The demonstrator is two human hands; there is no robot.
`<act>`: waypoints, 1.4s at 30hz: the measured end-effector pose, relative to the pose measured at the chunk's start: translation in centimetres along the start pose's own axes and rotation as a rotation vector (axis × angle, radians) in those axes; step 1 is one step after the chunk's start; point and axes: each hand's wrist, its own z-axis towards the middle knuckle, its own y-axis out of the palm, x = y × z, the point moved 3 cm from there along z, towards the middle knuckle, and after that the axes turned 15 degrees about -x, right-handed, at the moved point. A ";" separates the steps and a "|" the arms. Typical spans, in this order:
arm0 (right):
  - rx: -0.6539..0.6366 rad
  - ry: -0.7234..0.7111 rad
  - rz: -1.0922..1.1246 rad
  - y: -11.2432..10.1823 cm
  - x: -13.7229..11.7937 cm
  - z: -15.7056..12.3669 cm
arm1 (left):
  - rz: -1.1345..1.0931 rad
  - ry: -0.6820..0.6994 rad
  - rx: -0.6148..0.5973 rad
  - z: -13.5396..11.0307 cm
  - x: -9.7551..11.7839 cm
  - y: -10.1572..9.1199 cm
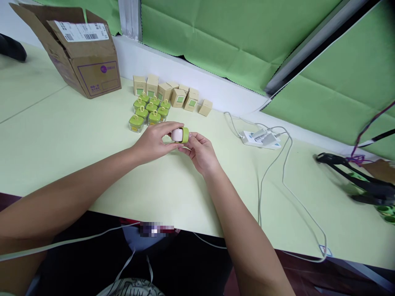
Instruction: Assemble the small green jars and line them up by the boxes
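Observation:
A small pale-pink and green-capped jar (180, 135) is held between both hands above the table, tilted on its side. My left hand (156, 142) has thumb and fingers closed round its pale end. Against the green end, my right hand (200, 152) presses its fingertips; part of the grip is hidden. Just behind and left of my hands stand several clear jars with green lids (151, 107), each lid with a small loop on top. Behind those, a row of small cardboard boxes (178, 98) with green labels lines the wall, one (205, 107) apart at the right.
A large open carton (98, 76) stands at the back left. To the right lies a white power strip (261, 139) with plugs, its white cable (286, 181) looping over the table (173, 197). A black stand-like object (354, 176) rests at the far right.

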 end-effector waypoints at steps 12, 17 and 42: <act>0.393 -0.182 -0.172 -3.4 -1.0 0.0 | 0.027 -0.070 -0.017 0.2 -1.0 0.1; 0.521 -0.196 -0.206 -5.4 -0.7 0.2 | 0.037 -0.102 -0.074 0.2 -1.9 0.6; 0.262 -0.218 -0.350 -3.2 0.3 0.9 | -0.007 -0.208 -0.118 0.8 -2.9 2.9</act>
